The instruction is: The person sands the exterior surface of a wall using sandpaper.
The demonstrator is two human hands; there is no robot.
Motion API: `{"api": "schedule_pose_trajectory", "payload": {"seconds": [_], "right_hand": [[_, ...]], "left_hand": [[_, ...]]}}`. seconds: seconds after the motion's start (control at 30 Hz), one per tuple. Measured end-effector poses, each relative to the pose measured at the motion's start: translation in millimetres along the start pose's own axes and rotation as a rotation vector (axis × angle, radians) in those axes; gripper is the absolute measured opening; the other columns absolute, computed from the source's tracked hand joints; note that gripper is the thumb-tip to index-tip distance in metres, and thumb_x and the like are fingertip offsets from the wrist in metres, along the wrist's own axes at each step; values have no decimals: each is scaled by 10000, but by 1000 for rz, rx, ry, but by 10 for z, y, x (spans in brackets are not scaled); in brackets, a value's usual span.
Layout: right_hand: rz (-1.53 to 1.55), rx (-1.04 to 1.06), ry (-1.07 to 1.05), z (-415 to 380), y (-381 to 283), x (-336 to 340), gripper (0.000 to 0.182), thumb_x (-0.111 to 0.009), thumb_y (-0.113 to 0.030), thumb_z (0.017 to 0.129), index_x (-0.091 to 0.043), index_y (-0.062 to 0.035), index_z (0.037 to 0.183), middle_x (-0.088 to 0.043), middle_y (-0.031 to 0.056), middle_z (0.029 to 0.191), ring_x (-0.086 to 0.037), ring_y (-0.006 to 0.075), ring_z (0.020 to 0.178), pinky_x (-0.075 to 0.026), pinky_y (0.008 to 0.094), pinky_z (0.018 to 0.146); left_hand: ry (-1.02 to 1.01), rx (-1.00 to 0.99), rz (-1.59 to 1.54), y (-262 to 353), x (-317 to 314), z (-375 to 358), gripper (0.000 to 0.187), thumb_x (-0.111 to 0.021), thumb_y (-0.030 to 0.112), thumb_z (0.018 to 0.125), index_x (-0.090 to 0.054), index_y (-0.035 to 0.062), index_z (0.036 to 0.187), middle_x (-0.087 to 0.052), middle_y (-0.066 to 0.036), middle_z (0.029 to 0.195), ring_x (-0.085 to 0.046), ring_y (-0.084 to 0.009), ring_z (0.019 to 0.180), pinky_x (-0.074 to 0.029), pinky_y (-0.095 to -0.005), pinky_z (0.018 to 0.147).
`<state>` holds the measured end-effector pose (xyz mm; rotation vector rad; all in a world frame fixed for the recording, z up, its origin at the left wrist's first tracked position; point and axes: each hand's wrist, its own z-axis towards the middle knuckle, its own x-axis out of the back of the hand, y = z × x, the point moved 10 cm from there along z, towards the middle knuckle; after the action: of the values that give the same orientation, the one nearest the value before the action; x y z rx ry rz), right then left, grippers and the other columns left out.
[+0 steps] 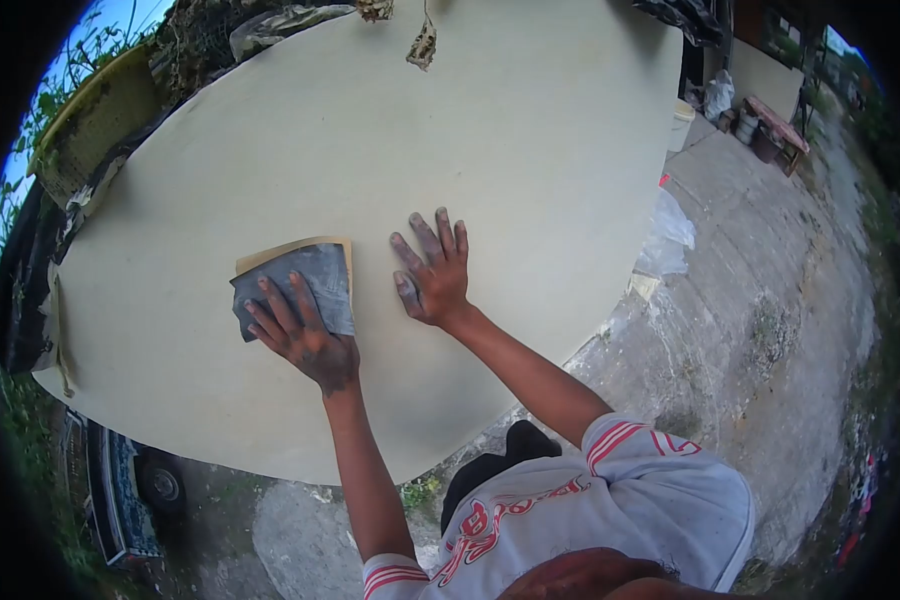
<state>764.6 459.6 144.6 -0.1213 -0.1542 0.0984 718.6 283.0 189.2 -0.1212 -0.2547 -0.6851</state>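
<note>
A sheet of sandpaper (320, 280), dark grey on top with a tan layer showing behind its upper and right edges, lies against a large pale board (530, 130). My left hand (305, 330) holds it there from above, fingers spread across the grey face and the palm over its lower edge. Grey dust coats the fingers. To the right, my right hand (435, 275) rests on the bare board with its fingers apart, dusty at the tips. Nothing is held in it. The board's surface looks smooth, with faint marks.
A dry curled leaf (422, 47) hangs over the board's top edge. A yellowish planter (95, 120) and dark sheeting (25, 280) border the left side. Beyond the right edge are a white plastic bag (668, 235) and concrete ground (750, 290). A vehicle wheel (160, 483) shows at lower left.
</note>
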Motion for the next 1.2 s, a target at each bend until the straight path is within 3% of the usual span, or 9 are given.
{"api": "schedule_pose_trajectory", "payload": {"seconds": [0.17,0.37,0.43,0.63,0.83,0.93,1.03,1.13,1.2], "right_hand": [[77,-171,30,-225,-114,-63,568,-558,-237,963,-501,-170,1524,-351,196,1627,-219,463,1540,-104,649,1218],[343,-243,-102,-499,-630,73,665,-635,-209,931,-409,-129,1552,-332,219,1622,-251,453,1530,-166,638,1214],[405,-173,-142,-660,-859,174,705,-674,-210,913,-390,-124,1552,-339,221,1612,-266,445,1525,-191,636,1208],[531,-147,-174,-662,-1181,280,787,-807,-276,835,-411,-120,1497,-376,242,1570,-374,447,1464,-289,620,1173],[718,-42,-285,-506,-1520,352,841,-810,-284,815,-402,-159,1541,-368,207,1587,-348,415,1487,-292,597,1189],[809,-94,-253,-557,-1495,324,766,-784,-202,839,-441,-150,1521,-400,191,1570,-428,409,1439,-389,530,1152],[821,-157,-231,-561,-1355,328,624,-726,-80,857,-527,-96,1449,-528,197,1458,-571,387,1311,-506,452,1049],[933,-434,-280,-504,-1098,256,391,-617,18,907,-607,5,1298,-703,223,1117,-726,354,1017,-578,401,853],[973,-578,-328,-546,-1027,216,374,-614,4,937,-593,20,1310,-709,210,1120,-725,299,1020,-567,380,870]], "left_hand": [[75,176,-157,-136,325,-335,504,-465,431,1082,-577,119,1462,-417,-187,1604,-294,-499,1494,-283,-615,1189],[-19,237,-410,113,507,-644,465,-446,341,1105,-639,-7,1345,-618,-214,1395,-559,-421,1316,-428,-523,1112],[-111,330,-421,12,493,-787,426,-463,281,1096,-639,-55,1291,-704,-229,1221,-678,-404,1115,-517,-479,958],[-265,744,-486,-222,590,-1156,464,-494,310,1085,-645,-129,1083,-683,-264,842,-700,-415,745,-522,-450,622],[-47,673,-510,-139,887,-878,464,-524,310,1072,-659,-134,1080,-701,-263,902,-707,-398,779,-536,-440,662],[-197,606,-496,-92,887,-800,518,-527,356,1079,-675,-138,1112,-732,-261,939,-720,-351,818,-559,-433,739],[-152,378,-550,-117,906,-852,519,-565,374,1057,-659,-109,1222,-715,-279,1116,-707,-378,995,-550,-445,843],[10,406,-442,-119,1116,-633,546,-600,385,1040,-606,-74,1334,-681,-251,1215,-653,-364,1140,-512,-442,954],[2,542,-407,-279,1018,-711,541,-618,365,1032,-583,-58,1369,-666,-238,1252,-627,-352,1189,-492,-443,993]]}}
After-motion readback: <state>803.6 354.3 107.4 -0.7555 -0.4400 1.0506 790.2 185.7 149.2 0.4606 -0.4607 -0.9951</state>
